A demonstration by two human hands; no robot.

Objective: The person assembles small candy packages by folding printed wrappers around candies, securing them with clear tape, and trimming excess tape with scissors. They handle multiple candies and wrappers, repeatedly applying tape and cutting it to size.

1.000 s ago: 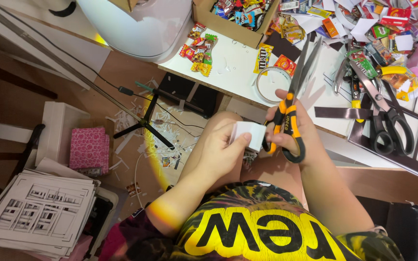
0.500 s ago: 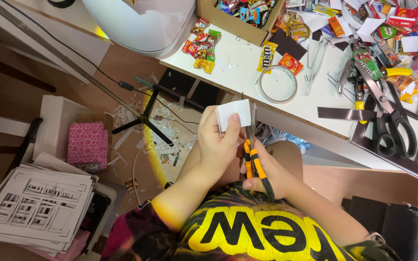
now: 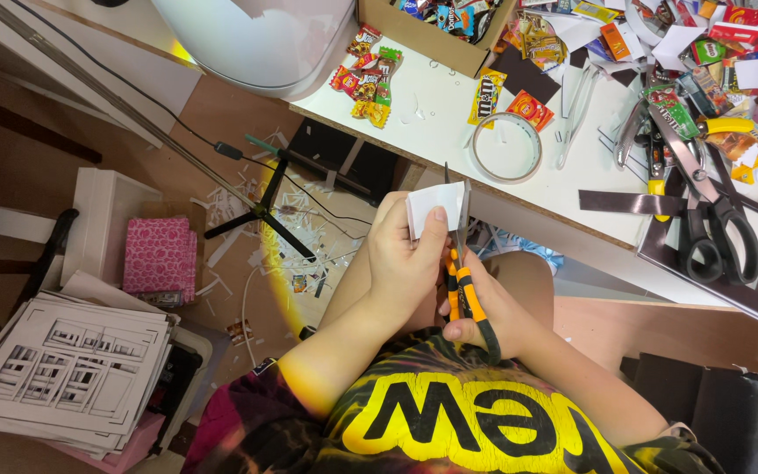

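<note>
A small white piece of card [image 3: 436,209] is held upright in front of the person's lap, just off the near edge of the white table [image 3: 449,132]. Compared with the frame of a second ago, the card and both hands are seen drawn back from the table edge towards the body, and the orange-and-black scissors [image 3: 465,285], earlier raised with the blades pointing up over the table, are now brought lower, with the blades set along the right edge of the card. Since half a second ago little is changed beyond a slight shift of the card.

The card is pinched by the left hand [image 3: 407,263], the thumb laid across its face and the fingers closed behind it. The handles of the scissors are enclosed by the right hand [image 3: 484,312], fingers curled tightly round the loops; the blades are seen nearly closed, thin and upright, touching the card's edge.

Both forearms are bent inward from the torso, the hands meeting close together above the knees.

Further out, a roll of clear tape [image 3: 506,147] lies on the table, with large black-handled scissors [image 3: 711,215] to the right among scattered sweet wrappers. On the floor to the left, a pink patterned box [image 3: 160,256] and a stack of printed sheets [image 3: 67,369] are seen.
</note>
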